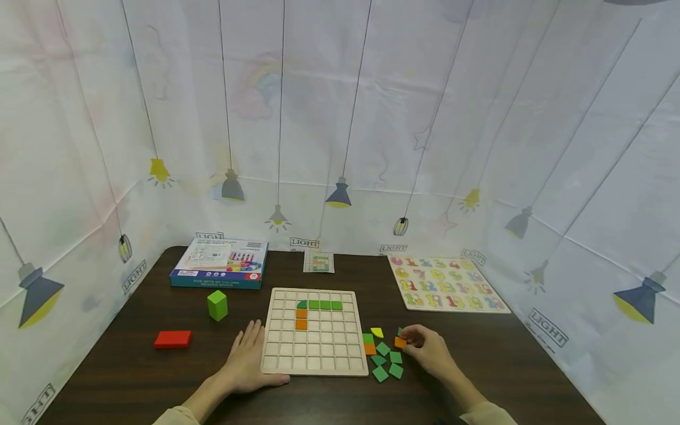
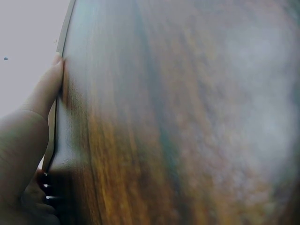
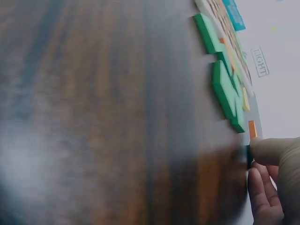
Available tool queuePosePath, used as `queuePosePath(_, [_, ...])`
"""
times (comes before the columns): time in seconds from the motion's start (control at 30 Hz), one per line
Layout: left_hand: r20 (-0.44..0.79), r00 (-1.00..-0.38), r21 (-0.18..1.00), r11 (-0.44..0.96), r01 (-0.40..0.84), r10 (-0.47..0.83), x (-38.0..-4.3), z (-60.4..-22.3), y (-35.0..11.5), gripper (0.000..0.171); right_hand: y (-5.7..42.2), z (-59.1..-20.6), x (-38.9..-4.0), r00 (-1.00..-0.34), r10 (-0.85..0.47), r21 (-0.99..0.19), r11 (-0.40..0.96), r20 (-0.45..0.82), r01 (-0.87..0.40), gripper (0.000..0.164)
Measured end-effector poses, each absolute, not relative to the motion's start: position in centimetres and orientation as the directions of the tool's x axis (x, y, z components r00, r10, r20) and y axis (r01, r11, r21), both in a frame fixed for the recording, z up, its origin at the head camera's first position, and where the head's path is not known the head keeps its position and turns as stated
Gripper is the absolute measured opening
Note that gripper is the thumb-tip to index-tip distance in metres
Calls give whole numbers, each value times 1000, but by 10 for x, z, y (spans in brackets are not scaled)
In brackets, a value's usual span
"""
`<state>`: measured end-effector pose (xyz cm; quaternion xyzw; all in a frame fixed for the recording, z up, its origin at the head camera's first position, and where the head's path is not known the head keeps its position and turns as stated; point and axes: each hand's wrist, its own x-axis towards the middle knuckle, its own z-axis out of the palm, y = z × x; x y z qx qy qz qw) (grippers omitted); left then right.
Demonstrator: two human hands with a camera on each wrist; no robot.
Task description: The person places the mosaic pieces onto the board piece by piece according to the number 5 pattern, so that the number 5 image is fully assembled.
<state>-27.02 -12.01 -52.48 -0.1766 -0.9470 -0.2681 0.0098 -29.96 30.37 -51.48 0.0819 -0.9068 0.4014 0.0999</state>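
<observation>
A wooden grid board [image 1: 284, 366] lies in the middle of the table, with several green and orange tiles set in its upper cells. Against its left edge and near corner my left hand [image 1: 247, 360] rests flat, fingers straight and thumb along the near side. My right hand [image 1: 429, 349] is right of the board and pinches an orange square tile [image 1: 400, 342] between thumb and fingers. A dark green piece [image 3: 249, 157] shows beside the thumb in the right wrist view. Loose green tiles [image 1: 395, 370], a yellow quarter-round tile [image 1: 376, 333] and another orange tile [image 1: 369, 349] lie between board and hand.
A small pattern card [image 1: 319, 261] lies behind the board. At the back left is a flat box [image 1: 215, 282], with a green block [image 1: 217, 305] and a red block [image 1: 172, 339] nearer. A number puzzle board [image 1: 446, 283] lies at the back right. Printed curtains [image 1: 340, 118] surround the table.
</observation>
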Motion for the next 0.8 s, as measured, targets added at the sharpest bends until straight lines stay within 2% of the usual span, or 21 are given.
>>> queuePosePath(0.3, [90, -938, 496, 801, 335, 336, -268, -518, -119, 126, 285, -500, -308, -955, -95, -710, 648, 283, -275, 27])
queuePosePath(0.6, [119, -933, 508, 786, 351, 340, -271, -526, -120, 124, 253, -493, -320, -917, -172, -707, 591, 361, -389, 26])
queuePosePath(0.8, [116, -934, 517, 782, 348, 339, -270, -525, -120, 123, 237, -496, -328, -922, -189, -719, 581, 338, -383, 25])
